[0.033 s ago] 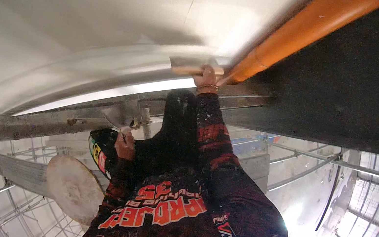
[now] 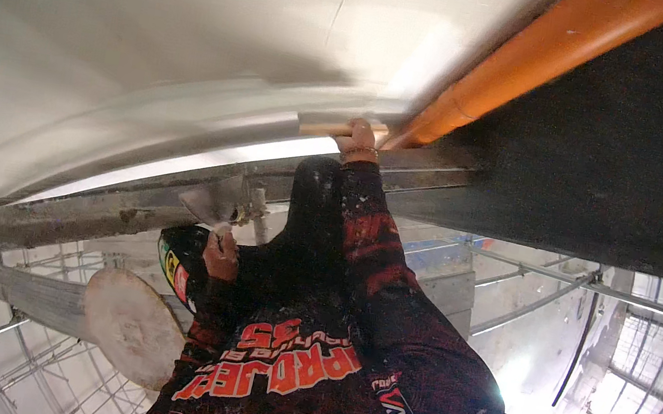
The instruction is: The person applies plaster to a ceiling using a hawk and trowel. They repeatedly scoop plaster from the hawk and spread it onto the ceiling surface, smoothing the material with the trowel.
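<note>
High in the middle, my right hand (image 2: 361,135) is closed round the pale wooden handle of a plastering trowel (image 2: 309,126). The trowel lies at the edge of a smooth white curved surface (image 2: 202,39), just left of an orange pipe (image 2: 491,76). Whether its blade touches that surface, I cannot tell. Lower left, my left hand (image 2: 220,255) is closed on a pointed trowel (image 2: 214,200) with a broad metal blade, its tip toward the upper left. My fingers hide most of its handle. Both sleeves are dark and splashed with white.
A round, stained pale board (image 2: 131,323) sits at lower left beside a grey plank (image 2: 22,297). Metal scaffold tubes (image 2: 538,300) run on both sides. A worn beam (image 2: 79,215) crosses below the white surface, and a dark panel (image 2: 590,161) fills the right.
My right hand and its trowel have shifted slightly; the blade, blurred and broader before, now shows as a thinner strip. My left hand stays in nearly the same place.
</note>
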Motion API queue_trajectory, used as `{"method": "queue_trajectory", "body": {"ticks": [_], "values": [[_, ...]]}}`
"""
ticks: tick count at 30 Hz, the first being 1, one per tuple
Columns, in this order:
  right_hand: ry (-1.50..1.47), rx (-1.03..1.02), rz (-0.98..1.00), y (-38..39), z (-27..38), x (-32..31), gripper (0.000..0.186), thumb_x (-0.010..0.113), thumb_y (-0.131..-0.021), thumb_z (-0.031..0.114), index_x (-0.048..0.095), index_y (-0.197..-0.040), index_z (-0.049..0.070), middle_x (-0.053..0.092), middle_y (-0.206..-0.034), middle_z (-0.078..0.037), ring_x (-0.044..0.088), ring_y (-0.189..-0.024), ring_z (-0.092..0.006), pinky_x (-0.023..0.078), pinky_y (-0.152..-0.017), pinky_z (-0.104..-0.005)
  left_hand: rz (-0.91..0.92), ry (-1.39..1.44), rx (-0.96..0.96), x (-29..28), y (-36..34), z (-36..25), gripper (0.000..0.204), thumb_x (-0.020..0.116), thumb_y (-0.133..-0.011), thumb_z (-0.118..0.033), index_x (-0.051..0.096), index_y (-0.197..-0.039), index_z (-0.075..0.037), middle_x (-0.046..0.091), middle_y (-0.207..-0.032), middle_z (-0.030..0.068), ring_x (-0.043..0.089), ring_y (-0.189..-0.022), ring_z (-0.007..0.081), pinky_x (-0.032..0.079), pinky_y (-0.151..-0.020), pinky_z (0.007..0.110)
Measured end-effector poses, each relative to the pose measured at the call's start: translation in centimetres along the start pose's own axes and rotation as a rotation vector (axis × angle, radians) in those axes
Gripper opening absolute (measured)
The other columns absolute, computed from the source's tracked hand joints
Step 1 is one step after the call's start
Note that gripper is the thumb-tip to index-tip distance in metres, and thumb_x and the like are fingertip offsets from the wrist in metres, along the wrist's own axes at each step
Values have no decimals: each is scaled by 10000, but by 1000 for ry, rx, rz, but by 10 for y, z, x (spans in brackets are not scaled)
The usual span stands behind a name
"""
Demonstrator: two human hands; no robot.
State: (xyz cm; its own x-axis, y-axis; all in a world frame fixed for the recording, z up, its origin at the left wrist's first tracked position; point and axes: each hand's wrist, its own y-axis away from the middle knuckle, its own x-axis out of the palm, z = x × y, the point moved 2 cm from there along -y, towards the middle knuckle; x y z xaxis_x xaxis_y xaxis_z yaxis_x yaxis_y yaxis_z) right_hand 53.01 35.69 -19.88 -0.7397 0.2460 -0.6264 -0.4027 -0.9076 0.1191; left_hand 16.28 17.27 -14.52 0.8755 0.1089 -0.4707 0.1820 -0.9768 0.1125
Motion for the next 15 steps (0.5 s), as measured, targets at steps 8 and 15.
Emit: {"method": "queue_trajectory", "body": {"ticks": [8, 15], "values": [[369, 165, 418, -82, 6, 116, 516, 730, -707, 409, 640, -991, -13, 646, -993, -193, 630, -947, -303, 525, -830, -369, -48, -103, -68, 15, -15, -3, 347, 495, -921, -293, 574, -1044, 21, 570, -666, 89, 549, -594, 171, 440, -546, 343], [105, -1, 372, -88, 20, 124, 468, 612, -837, 317, 481, -1124, -29, 552, -1143, -212, 578, -1022, -298, 506, -888, -409, -37, -158, 27, 10, -11, 1, 334, 496, -913, -293, 572, -960, 29, 573, -687, 151, 572, -608, 277, 447, -565, 381]]}}
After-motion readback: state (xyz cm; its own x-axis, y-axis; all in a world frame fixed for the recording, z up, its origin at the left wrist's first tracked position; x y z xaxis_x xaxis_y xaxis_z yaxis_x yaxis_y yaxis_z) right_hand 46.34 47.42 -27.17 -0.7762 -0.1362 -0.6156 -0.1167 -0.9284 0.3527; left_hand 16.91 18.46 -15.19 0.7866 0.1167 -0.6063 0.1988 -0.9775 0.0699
